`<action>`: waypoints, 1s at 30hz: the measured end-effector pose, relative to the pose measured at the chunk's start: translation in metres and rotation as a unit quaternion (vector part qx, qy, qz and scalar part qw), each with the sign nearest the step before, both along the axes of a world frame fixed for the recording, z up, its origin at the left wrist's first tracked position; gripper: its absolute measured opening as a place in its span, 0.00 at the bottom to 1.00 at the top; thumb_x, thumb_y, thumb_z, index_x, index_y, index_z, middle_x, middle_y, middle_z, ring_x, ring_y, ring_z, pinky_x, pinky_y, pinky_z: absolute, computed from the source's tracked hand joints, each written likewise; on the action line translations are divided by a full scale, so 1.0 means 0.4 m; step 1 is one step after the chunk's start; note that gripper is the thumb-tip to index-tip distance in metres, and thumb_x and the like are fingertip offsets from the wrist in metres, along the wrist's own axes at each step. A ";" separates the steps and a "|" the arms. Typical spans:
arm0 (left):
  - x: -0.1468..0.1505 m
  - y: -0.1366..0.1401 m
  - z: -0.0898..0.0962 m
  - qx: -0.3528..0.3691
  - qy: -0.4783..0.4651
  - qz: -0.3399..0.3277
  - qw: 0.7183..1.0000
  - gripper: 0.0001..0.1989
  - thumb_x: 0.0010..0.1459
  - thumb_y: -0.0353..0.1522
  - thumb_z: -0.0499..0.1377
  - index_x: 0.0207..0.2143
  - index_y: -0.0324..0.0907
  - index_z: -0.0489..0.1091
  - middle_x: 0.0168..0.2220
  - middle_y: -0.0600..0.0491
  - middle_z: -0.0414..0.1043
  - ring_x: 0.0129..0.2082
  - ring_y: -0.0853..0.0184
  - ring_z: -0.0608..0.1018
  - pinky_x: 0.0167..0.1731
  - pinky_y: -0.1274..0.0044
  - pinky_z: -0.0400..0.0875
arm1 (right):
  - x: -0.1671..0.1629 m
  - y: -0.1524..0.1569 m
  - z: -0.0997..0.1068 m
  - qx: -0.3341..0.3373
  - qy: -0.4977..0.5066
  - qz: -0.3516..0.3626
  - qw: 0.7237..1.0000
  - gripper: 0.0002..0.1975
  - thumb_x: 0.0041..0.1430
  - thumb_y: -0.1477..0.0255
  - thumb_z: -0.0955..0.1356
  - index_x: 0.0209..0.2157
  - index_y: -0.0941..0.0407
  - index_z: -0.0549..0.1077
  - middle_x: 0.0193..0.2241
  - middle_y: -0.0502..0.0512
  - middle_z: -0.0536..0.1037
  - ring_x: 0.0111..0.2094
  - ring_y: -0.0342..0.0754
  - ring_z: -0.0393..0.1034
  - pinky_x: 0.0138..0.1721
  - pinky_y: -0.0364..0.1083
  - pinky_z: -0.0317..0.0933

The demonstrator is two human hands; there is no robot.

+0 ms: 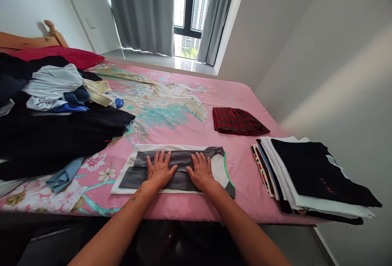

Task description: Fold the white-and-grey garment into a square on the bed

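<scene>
A white and dark grey shirt (180, 182) with green neck trim lies folded lengthwise near the front edge of the bed, its collar end to the right. My left hand (159, 171) rests flat on the grey part, fingers spread. Flat on the same grey cloth, closer to the collar, is my right hand (201, 172), its fingers stretched out too. Neither hand grips the fabric. Some of the shirt is hidden under my hands and wrists.
Loose clothes (58, 135) form a heap on the left of the bed (241, 156). A folded red plaid garment (237, 121) lies beyond the shirt. Folded clothes (318, 176) are stacked at the right, a black one on top. A wall (330, 94) borders the right side.
</scene>
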State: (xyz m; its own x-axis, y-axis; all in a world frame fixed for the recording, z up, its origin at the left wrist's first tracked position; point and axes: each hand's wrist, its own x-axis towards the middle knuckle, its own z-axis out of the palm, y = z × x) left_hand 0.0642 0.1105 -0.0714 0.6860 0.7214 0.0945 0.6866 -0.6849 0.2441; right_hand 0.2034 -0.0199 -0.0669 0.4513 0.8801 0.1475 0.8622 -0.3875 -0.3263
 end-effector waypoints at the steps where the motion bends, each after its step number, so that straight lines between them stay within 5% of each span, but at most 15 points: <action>1: -0.014 0.008 -0.003 -0.013 0.027 0.015 0.999 0.35 0.55 0.50 0.50 0.62 0.43 0.53 0.64 0.45 0.46 0.64 0.50 0.47 0.57 0.47 0.34 | -0.009 -0.004 -0.018 -0.037 0.006 -0.012 0.999 0.29 0.61 0.58 0.59 0.60 0.57 0.55 0.62 0.60 0.52 0.63 0.57 0.39 0.60 0.62 0.31; 4: -0.054 0.030 -0.004 -0.030 0.052 0.010 0.998 0.38 0.55 0.54 0.46 0.63 0.46 0.48 0.66 0.48 0.40 0.65 0.53 0.43 0.58 0.49 0.34 | -0.013 -0.012 -0.037 -0.094 0.007 -0.039 0.995 0.33 0.61 0.53 0.57 0.63 0.54 0.48 0.65 0.58 0.43 0.64 0.57 0.31 0.60 0.64 0.27; 10: -0.135 0.086 -0.005 -0.022 0.055 0.012 0.998 0.34 0.58 0.51 0.45 0.62 0.47 0.51 0.65 0.49 0.42 0.65 0.56 0.44 0.58 0.50 0.31 | -0.026 0.002 -0.001 -0.060 -0.040 0.010 0.997 0.30 0.63 0.55 0.53 0.63 0.53 0.47 0.65 0.53 0.43 0.65 0.51 0.30 0.60 0.62 0.23; 15: -0.280 0.180 -0.032 -0.006 -0.024 0.078 0.997 0.26 0.61 0.41 0.45 0.58 0.42 0.59 0.61 0.47 0.55 0.63 0.58 0.55 0.59 0.57 0.47 | -0.062 0.008 -0.018 -0.113 -0.013 0.026 0.993 0.30 0.61 0.57 0.58 0.61 0.56 0.53 0.63 0.59 0.47 0.64 0.58 0.37 0.58 0.68 0.24; 19: -0.424 0.247 -0.056 0.018 -0.068 0.093 0.993 0.20 0.60 0.35 0.45 0.51 0.40 0.68 0.55 0.47 0.64 0.57 0.62 0.64 0.58 0.65 0.55 | -0.130 0.046 0.020 -0.024 -0.020 0.076 0.997 0.24 0.63 0.66 0.58 0.59 0.58 0.57 0.62 0.59 0.54 0.63 0.53 0.42 0.61 0.64 0.27; 24: -0.501 0.266 -0.046 -0.007 -0.012 0.003 1.000 0.20 0.59 0.40 0.49 0.52 0.49 0.68 0.60 0.50 0.58 0.60 0.60 0.59 0.58 0.64 0.52 | -0.259 0.160 0.059 0.063 0.055 0.208 0.974 0.21 0.62 0.72 0.57 0.57 0.57 0.61 0.60 0.56 0.59 0.62 0.49 0.46 0.62 0.56 0.38; 30: -0.485 0.274 -0.005 0.009 0.026 -0.018 0.999 0.20 0.57 0.44 0.52 0.52 0.60 0.66 0.56 0.51 0.61 0.54 0.55 0.64 0.52 0.62 0.56 | -0.339 0.297 -0.026 0.078 0.123 0.197 0.970 0.21 0.62 0.75 0.56 0.55 0.62 0.62 0.58 0.59 0.62 0.61 0.48 0.50 0.61 0.52 0.46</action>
